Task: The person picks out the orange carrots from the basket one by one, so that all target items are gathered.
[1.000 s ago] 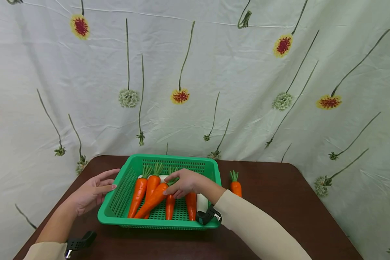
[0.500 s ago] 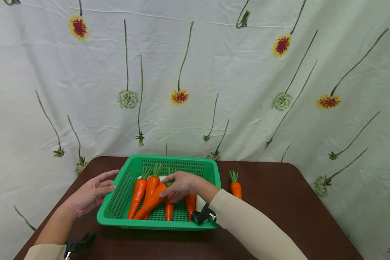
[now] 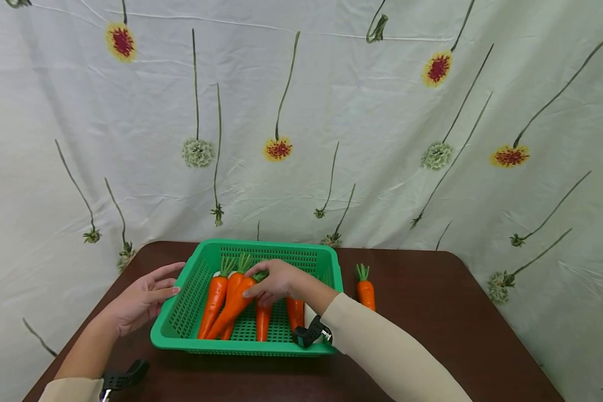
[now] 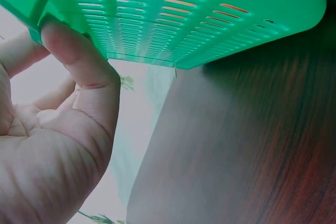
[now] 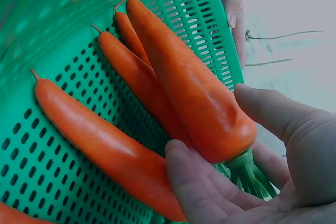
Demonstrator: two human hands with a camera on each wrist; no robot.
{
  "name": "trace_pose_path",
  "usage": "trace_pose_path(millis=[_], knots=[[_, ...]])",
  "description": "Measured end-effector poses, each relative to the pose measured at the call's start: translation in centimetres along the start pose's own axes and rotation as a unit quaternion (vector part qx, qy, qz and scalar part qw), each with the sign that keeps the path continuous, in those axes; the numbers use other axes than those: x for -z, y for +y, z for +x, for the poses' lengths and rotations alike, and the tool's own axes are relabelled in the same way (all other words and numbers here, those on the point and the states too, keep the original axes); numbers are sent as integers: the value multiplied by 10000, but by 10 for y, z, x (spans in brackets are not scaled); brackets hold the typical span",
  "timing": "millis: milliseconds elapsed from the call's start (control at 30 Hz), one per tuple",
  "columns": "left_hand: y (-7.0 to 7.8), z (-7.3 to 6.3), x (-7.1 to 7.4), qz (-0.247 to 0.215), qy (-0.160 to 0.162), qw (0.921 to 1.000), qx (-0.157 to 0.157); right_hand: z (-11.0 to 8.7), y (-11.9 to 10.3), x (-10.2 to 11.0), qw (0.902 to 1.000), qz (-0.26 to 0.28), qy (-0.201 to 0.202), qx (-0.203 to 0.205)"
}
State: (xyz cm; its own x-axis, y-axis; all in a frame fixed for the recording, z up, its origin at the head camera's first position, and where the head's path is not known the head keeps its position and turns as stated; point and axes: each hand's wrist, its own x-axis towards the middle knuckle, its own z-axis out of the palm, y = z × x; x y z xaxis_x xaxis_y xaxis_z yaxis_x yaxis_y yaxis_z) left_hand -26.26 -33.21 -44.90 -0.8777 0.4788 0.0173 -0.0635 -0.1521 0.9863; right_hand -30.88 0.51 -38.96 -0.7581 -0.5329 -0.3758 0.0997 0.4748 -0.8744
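Note:
My right hand [image 3: 277, 281] pinches a carrot [image 3: 233, 310] near its leafy top, over the green plastic basket [image 3: 246, 346]. In the right wrist view the thumb and fingers [image 5: 184, 177] lie on either side of this carrot's thick end, and its tip points toward the basket wall. Beneath and beside it lie several other carrots, one [image 5: 105, 145] nearest the hand. My left hand [image 3: 138, 301] holds the basket's left rim. The left wrist view has a bent digit [image 4: 65, 45] against the rim's underside.
Another carrot [image 3: 365, 293] lies on the dark brown table [image 3: 422, 301], right of the basket. A white thing [image 3: 309, 316], mostly hidden by the right arm, sits in the basket's right part. A flowered cloth [image 3: 301, 111] hangs behind the table.
My right hand has moved a little left and up, and the pinched carrot's top has come with it. The left hand and basket stay about where they were.

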Motion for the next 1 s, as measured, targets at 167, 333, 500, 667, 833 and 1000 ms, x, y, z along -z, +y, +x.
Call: trace_pose_path(millis=[167,333,500,667,833,1000], knots=[[1,0,-1,43,13,10000,-1,1,1,1,9996,59,245,156],[1,0,-1,64,13,10000,6,1,1,5,9986,268,399,234],[0,0,0,64,37,10000,7,-2,1,10,9978,412,424,304],[0,0,0,81,78,9999,26,-4,2,14,9943,839,497,426],[0,0,-1,91,106,9999,57,-7,4,20,9876,1388,432,587],[1,-1,0,80,112,9999,60,-11,7,27,9814,1740,447,672]])
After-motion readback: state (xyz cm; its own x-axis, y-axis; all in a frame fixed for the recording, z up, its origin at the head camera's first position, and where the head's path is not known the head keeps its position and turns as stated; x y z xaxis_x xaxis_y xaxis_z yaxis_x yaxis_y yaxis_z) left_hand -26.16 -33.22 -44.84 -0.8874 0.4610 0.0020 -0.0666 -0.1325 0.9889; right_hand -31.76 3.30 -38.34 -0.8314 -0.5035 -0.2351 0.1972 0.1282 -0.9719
